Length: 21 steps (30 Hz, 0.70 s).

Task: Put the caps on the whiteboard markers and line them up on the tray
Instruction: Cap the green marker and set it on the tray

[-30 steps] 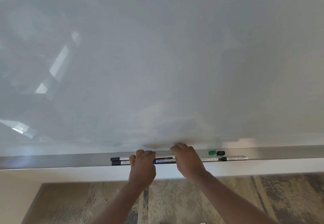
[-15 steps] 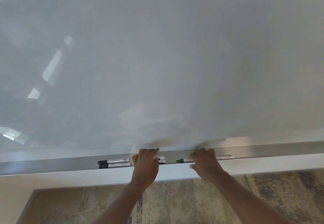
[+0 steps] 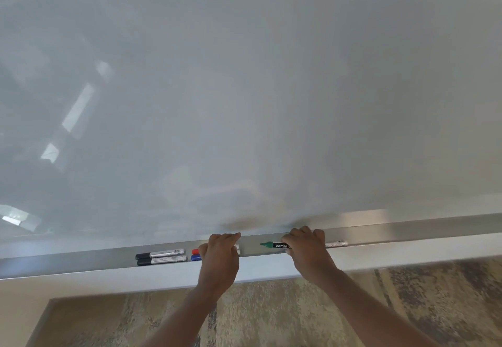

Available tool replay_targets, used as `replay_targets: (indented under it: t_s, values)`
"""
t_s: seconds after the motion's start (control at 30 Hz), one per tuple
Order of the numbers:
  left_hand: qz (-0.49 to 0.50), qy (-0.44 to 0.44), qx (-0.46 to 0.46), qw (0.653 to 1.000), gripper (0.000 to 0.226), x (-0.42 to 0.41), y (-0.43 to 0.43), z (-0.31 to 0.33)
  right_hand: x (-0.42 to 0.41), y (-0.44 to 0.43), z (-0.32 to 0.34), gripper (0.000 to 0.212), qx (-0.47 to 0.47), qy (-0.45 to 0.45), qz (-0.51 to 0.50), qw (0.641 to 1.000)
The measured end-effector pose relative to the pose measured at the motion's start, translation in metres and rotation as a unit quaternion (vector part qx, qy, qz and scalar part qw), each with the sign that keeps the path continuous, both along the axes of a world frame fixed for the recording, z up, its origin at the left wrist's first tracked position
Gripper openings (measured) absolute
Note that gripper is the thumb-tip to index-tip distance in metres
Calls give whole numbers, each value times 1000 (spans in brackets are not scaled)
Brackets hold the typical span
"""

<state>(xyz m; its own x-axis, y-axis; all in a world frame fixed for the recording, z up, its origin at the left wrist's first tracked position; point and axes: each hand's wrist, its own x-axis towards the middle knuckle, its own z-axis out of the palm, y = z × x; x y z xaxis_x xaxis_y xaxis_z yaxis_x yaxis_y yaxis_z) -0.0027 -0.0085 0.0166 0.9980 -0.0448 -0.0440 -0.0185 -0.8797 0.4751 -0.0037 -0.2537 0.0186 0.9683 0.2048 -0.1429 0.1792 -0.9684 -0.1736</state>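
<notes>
A metal tray (image 3: 81, 261) runs along the bottom of the whiteboard. Two black-capped markers (image 3: 160, 256) lie side by side on it at the left. Right of them a red-capped marker (image 3: 195, 251) and a blue-capped marker (image 3: 195, 258) lie side by side, mostly hidden under my left hand (image 3: 218, 258), whose fingers curl over them. My right hand (image 3: 307, 250) grips a green marker (image 3: 273, 245) with its bare tip pointing left. The white end of another marker (image 3: 336, 244) sticks out right of that hand. No loose caps are visible.
The whiteboard (image 3: 244, 88) fills the upper view, blank with window reflections. A white ledge (image 3: 407, 251) runs under the tray. Below it is mottled brown carpet (image 3: 271, 314).
My right hand has moved right along the tray, off the blue marker and onto the green one. My left hand stays over the red and blue markers. The loose caps are no longer visible.
</notes>
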Motion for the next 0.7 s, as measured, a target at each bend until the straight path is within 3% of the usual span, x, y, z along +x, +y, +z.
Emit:
replay_targets:
  t_s: [0.2, 0.43, 0.7]
  values:
    - [-67, -23, 24, 997, 33, 6, -51, -9, -8, -49, 18, 26, 82, -46, -105, 990]
    - [-108, -23, 94, 989, 18, 12, -119, -9, -20, -102, 26, 28, 93, -38, -181, 978]
    - [-108, -28, 160, 981, 28, 18, -153, -23, -35, -124, 34, 24, 123, -25, -196, 973]
